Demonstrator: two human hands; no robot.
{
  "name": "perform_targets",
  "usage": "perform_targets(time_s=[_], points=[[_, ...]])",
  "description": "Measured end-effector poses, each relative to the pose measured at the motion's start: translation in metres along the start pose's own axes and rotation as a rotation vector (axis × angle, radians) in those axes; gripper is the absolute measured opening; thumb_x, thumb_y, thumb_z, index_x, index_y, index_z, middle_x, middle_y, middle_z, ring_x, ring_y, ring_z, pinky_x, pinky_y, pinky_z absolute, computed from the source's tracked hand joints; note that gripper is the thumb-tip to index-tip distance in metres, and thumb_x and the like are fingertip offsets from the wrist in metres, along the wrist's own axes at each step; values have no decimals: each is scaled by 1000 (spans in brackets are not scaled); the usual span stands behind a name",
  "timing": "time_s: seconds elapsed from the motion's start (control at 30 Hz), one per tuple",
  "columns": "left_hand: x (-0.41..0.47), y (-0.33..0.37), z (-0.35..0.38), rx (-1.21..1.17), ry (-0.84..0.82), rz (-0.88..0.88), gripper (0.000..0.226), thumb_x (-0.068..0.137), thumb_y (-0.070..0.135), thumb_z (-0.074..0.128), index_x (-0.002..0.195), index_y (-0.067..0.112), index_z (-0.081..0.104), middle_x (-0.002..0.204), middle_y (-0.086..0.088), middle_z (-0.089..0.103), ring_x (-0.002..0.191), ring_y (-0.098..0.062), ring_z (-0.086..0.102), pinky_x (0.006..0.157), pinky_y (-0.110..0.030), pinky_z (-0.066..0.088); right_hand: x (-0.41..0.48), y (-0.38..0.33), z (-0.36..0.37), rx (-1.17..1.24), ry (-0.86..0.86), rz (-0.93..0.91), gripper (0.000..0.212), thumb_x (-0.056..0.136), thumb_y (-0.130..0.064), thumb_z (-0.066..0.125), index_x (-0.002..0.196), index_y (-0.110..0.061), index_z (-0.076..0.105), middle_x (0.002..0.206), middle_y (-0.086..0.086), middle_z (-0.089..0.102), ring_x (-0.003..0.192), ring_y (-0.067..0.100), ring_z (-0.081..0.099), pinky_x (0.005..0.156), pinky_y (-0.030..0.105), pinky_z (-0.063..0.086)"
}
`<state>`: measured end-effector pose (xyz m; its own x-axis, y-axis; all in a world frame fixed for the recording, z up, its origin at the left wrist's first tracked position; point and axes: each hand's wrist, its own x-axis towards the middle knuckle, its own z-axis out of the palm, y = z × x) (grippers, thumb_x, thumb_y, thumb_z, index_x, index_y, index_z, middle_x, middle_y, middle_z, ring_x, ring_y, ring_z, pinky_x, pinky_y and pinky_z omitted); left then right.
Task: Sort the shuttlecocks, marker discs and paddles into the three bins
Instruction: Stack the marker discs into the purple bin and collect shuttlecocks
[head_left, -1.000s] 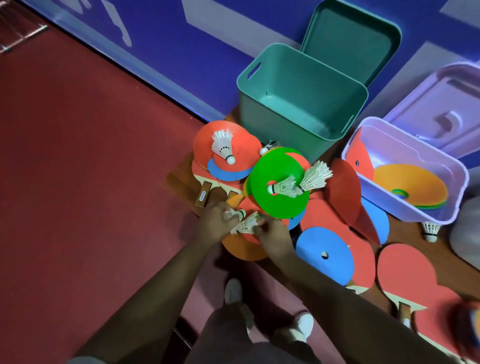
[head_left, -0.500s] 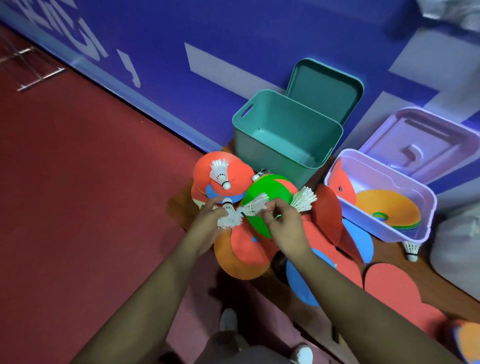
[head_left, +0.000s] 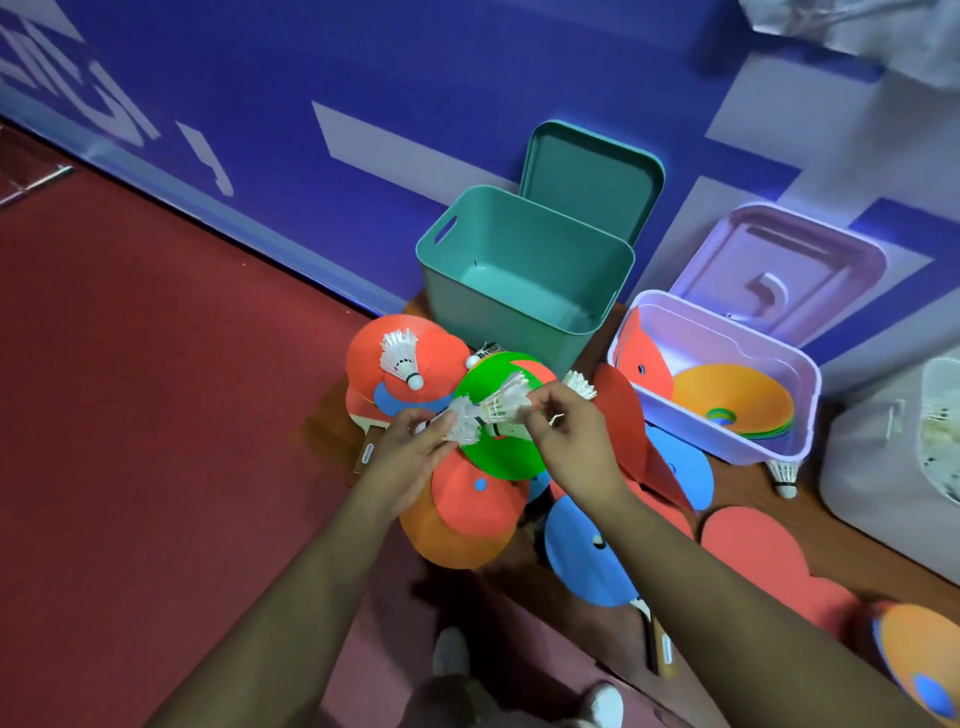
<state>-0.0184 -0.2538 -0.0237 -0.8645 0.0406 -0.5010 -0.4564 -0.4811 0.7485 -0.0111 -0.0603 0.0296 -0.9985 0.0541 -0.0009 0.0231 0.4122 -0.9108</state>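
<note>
My left hand (head_left: 410, 457) grips a white shuttlecock (head_left: 462, 422) by its feathers. Beside it, my right hand (head_left: 571, 436) pinches a second shuttlecock (head_left: 503, 401), and the two shuttlecocks touch above a green marker disc (head_left: 498, 457). Another shuttlecock (head_left: 400, 358) lies on a red disc (head_left: 379, 343) to the left. One more shuttlecock (head_left: 579, 384) shows behind my right hand. A teal bin (head_left: 524, 275) stands open at the back. A lilac bin (head_left: 727, 374) to the right holds stacked discs. A white bin (head_left: 893, 441) sits at the far right. Red paddles (head_left: 753, 551) lie at lower right.
Blue (head_left: 587, 551), orange (head_left: 447, 540) and red discs overlap on the wooden board below my hands. A stray shuttlecock (head_left: 785, 475) stands in front of the lilac bin. The teal lid (head_left: 592, 176) and the lilac lid (head_left: 779, 265) lean on the blue wall. Red floor spreads left.
Both hands have risen from the disc pile, each with a shuttlecock, and the two shuttlecocks are now brought together above the green disc. The view has tilted up.
</note>
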Motion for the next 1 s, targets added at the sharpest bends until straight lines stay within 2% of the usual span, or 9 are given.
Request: perform_targets(time_s=[0.07, 0.17, 0.23, 0.33, 0.47, 0.57, 0.63, 0.73, 1.0], points=[[-2, -1, 4, 74, -106, -3, 10, 94, 7, 58, 103, 11, 58, 113, -14, 63, 100, -21, 66, 92, -34, 54, 1, -1, 5, -15, -81, -22, 14, 87, -7, 62, 76, -12, 56, 70, 2, 58, 67, 8, 49, 66, 29, 42], [1, 0, -2, 468, -265, 43, 45, 85, 30, 72, 127, 19, 57, 121, -4, 67, 110, -19, 64, 98, -34, 50, 7, 2, 12, 42, -126, 10, 14, 87, -8, 60, 76, -11, 54, 69, 7, 50, 67, 13, 47, 66, 36, 43], [3, 4, -6, 715, -284, 113, 62, 70, 43, 79, 126, 24, 59, 119, 3, 69, 112, -12, 63, 98, -31, 49, 13, 4, 14, 83, -133, 41, 12, 89, -6, 61, 77, -8, 58, 69, 6, 51, 66, 16, 50, 67, 36, 46], [8, 5, -8, 900, -263, 204, 61, 67, 46, 81, 121, 28, 60, 114, 8, 69, 106, -6, 64, 95, -32, 51, 19, 10, 18, 24, -226, 53, 16, 89, -8, 63, 74, -11, 60, 71, 14, 59, 69, 19, 56, 73, 39, 49], [15, 4, -6, 794, -310, 193, 62, 78, 30, 79, 133, 25, 52, 124, 7, 65, 113, -4, 60, 95, -24, 47, 25, 6, 25, 147, -293, 133, 11, 93, -11, 63, 85, -5, 69, 82, 16, 69, 74, 10, 59, 73, 30, 49], [22, 4, -13, 710, -210, 189, 50, 82, 30, 76, 128, 32, 55, 115, 12, 69, 107, -3, 63, 90, -25, 47, 39, 16, 22, 116, -126, 193, 13, 94, -19, 61, 86, -12, 68, 73, -3, 65, 65, 4, 56, 65, 21, 44], [27, 4, -21, 664, -153, 188, 48, 81, 34, 75, 125, 37, 55, 114, 11, 69, 106, -5, 64, 89, -28, 47, 49, 39, 19, -163, -56, 231, 19, 91, -27, 64, 91, -8, 65, 83, 3, 66, 76, 15, 60, 70, 29, 43], [30, 1, -31, 638, -149, 182, 56, 77, 42, 74, 129, 36, 52, 124, 6, 65, 116, -14, 61, 97, -36, 48, 56, 76, 23, -461, -163, 395, 40, 88, -35, 66, 105, 1, 59, 105, 21, 62, 98, 35, 60, 78, 35, 43], [37, -5, -46, 628, -129, 141, 49, 82, 23, 76, 126, 28, 55, 123, 2, 66, 114, -17, 63, 99, -42, 50, 64, 102, 55, -532, -195, 333, 19, 89, -11, 59, 90, 7, 63, 96, 31, 64, 92, 43, 61, 74, 42, 42]])
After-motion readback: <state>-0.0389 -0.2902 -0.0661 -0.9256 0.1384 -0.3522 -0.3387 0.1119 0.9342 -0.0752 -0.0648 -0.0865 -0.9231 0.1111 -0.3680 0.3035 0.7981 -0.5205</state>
